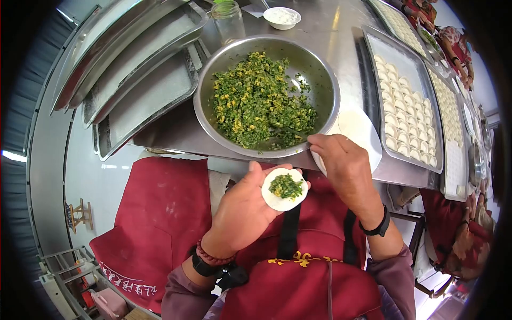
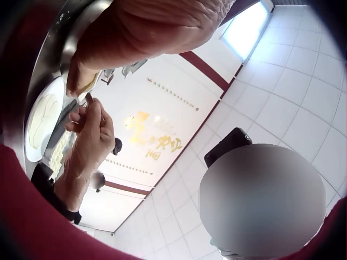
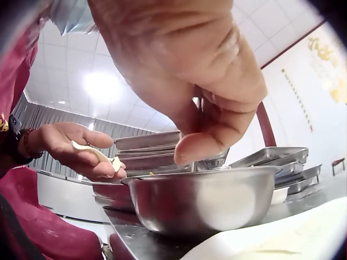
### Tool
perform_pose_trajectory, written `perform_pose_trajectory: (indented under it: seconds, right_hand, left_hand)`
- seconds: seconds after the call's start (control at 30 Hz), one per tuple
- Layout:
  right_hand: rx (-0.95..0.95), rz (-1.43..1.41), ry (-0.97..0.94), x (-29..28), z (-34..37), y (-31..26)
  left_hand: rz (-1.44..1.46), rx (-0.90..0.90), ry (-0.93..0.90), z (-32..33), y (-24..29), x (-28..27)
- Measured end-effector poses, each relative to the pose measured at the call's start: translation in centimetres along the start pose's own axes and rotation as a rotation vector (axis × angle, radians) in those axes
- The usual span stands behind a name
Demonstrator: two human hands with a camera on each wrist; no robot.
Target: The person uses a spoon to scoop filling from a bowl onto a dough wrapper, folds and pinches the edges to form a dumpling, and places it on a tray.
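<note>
The thumb and fingers of the right hand (image 1: 346,162) are pinched together on the end of a thin utensil (image 1: 290,130), whose other end lies in the green and yellow filling (image 1: 250,98). The fingers of the left hand (image 1: 246,205) lie relaxed, palm up, under a round wrapper (image 1: 269,200), with a small heap of filling at its middle; it is held just off the near edge of the steel table (image 1: 320,29). The steel bowl (image 1: 321,80) stands at that edge, filling heaped toward its left side. Just beside the bowl, partly beneath the right hand, a white plate (image 1: 370,141) carries flat wrappers. Farther right, a tray (image 1: 380,44) reaches the near edge, with dumplings (image 1: 406,114) in rows and its far end bare. Beyond the bowl stand a glass jar (image 1: 229,24) and a small white bowl (image 1: 281,18) of white powder. Metal trays (image 1: 152,90) overlap at the table's left.
</note>
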State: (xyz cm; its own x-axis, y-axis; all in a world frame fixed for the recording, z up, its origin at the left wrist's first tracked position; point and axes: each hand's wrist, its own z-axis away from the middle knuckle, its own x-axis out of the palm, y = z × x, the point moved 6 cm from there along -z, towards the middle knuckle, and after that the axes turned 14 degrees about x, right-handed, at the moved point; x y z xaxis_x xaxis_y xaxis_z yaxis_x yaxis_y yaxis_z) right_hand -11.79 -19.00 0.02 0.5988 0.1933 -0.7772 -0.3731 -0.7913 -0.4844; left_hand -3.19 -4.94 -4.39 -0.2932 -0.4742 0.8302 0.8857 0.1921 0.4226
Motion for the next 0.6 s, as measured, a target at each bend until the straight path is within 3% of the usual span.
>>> perform_pose_trajectory:
  seconds: [0.23,0.33,0.6]
  right_hand:
    - [0.175,-0.373,-0.085,0.1,1.1,1.2]
    - [-0.098,-0.231,0.01,-0.3,1.1,0.3]
    - [-0.154,0.025,0.074,-3.6,1.1,-0.5]
  left_hand:
    - [-0.035,-0.082,-0.076,-0.8,-1.8,0.0]
    - [-0.076,-0.088,-0.076,-1.2,-2.4,-0.1]
    - [-0.052,-0.119,-0.042,-1.4,-3.5,-0.9]
